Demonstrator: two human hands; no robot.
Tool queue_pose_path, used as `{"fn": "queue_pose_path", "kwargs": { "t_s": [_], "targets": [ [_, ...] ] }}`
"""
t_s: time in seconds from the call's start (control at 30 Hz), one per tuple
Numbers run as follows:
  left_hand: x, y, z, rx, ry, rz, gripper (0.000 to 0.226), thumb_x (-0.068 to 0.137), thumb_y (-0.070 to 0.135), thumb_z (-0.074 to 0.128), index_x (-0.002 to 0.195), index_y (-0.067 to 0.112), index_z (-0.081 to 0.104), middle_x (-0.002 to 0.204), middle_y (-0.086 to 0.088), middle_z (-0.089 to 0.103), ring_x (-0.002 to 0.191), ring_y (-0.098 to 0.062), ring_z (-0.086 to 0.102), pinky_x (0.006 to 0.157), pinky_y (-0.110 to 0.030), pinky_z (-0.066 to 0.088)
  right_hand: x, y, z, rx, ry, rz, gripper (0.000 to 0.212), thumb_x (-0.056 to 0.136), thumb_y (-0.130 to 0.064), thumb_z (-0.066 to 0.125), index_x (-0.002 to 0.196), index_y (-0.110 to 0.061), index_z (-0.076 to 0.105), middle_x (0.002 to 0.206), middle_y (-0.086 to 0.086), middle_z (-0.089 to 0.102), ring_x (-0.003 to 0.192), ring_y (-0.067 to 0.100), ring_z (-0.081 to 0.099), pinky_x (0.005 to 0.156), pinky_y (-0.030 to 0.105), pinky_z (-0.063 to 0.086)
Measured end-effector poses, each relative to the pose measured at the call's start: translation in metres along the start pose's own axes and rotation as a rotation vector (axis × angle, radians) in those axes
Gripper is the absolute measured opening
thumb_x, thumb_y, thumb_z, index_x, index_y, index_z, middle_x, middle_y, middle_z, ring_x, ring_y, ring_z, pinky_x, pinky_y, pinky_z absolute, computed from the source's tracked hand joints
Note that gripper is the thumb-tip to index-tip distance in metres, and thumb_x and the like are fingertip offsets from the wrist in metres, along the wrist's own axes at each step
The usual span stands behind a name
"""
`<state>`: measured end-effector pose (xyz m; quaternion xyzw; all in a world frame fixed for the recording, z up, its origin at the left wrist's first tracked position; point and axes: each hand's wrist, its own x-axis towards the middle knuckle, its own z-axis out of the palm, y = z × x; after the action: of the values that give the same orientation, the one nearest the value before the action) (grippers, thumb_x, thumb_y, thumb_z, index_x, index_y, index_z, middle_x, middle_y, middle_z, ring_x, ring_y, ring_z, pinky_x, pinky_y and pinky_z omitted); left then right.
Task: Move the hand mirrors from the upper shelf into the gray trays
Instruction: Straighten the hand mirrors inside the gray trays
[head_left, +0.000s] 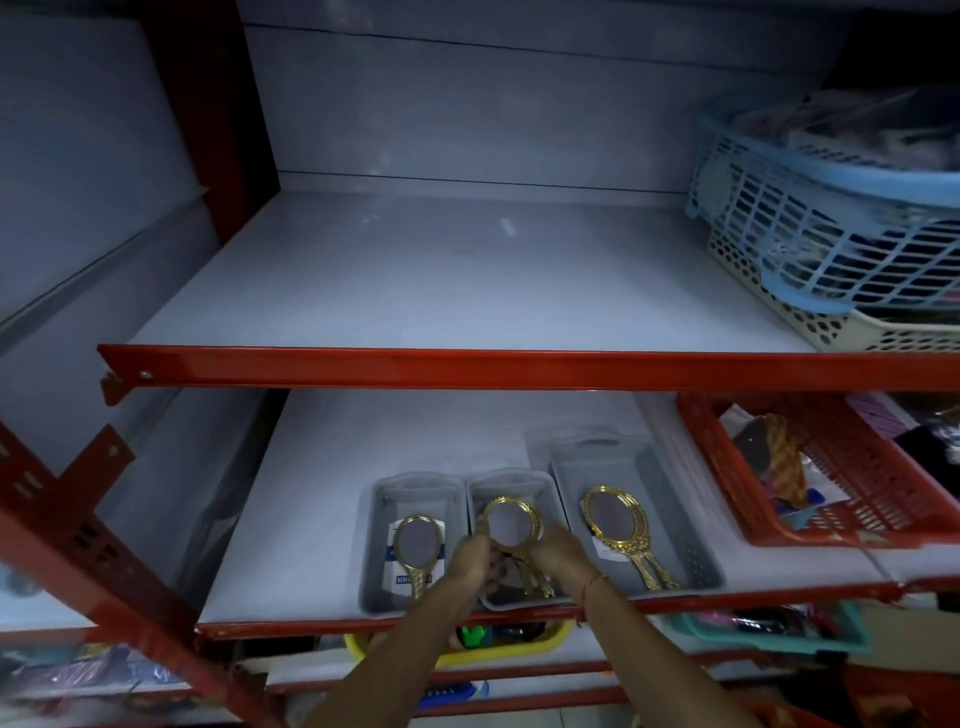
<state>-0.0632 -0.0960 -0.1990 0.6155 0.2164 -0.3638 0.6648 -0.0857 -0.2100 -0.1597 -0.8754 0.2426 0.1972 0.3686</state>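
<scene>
Three gray trays stand side by side on the lower shelf: the left tray (375, 525), the middle tray (475, 493) and the larger right tray (670, 499). A gold oval hand mirror (417, 545) lies in the left tray. Another gold hand mirror (618, 525) lies in the right tray. Over the middle tray, my left hand (470, 558) and my right hand (558, 551) both hold a round gold hand mirror (511, 522) by its rim. More gold handles show under it in that tray. The upper shelf (441, 280) holds no mirrors.
A blue basket (810, 228) sits on a cream basket (883, 332) at the upper shelf's right end. A red basket (852, 467) of goods stands right of the trays. Red rack beams (467, 366) front each shelf. A yellow tub (545, 639) sits below.
</scene>
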Motion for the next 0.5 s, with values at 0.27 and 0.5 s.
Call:
{"fn": "queue_pose_path", "kwargs": {
  "t_s": [0.27,0.5],
  "targets": [
    [0.058,-0.030,0.031,-0.130,0.141,0.062,0.082,0.090,0.068,0.026,0.137,0.006,0.053,0.130,-0.019,0.061,0.118,-0.032,0.059,0.108,-0.046,0.045,0.011,0.008,-0.004,0.026,-0.111,-0.017,0.030,0.095,-0.022,0.046,0.116,-0.006,0.062,0.122,0.014,0.063,0.103,0.024,0.059,0.077,0.029,0.045],
    [0.072,-0.040,0.032,-0.018,0.195,0.089,0.131,0.041,0.102,0.021,0.130,0.014,0.059,0.127,-0.014,0.064,0.118,-0.030,0.060,0.107,-0.045,0.044,0.015,0.012,-0.007,0.149,-0.182,0.025,0.012,0.093,-0.015,0.045,0.092,-0.014,0.057,0.111,0.014,0.064,0.103,0.029,0.061,0.098,0.040,0.049]
  ]
}}
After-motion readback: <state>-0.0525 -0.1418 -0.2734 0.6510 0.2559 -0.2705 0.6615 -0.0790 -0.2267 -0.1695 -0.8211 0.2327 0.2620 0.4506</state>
